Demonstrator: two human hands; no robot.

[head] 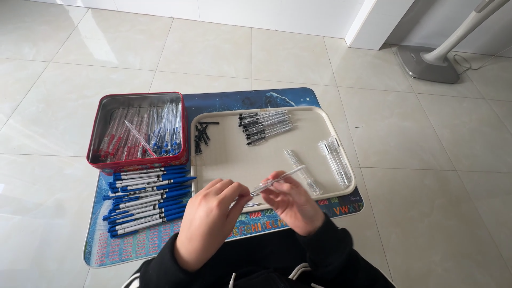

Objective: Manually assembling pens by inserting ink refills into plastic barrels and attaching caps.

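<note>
Both hands meet over the near edge of a beige tray point(224, 160). My right hand point(290, 205) pinches a clear plastic pen barrel point(282, 178) that points up and to the right. My left hand point(210, 224) grips the barrel's near end, fingers curled around a small part I cannot make out. On the tray lie a bundle of black-tipped pens point(265, 127), a few loose black caps point(202, 136) and clear barrels point(336, 160) at the right edge.
A red metal tin point(140, 162) of red and blue pens stands left of the tray. Below it lies a pile of blue-capped pens point(146, 200) on a blue printed mat point(128, 248). White floor tiles surround the mat; a grey stand base point(426, 64) sits far right.
</note>
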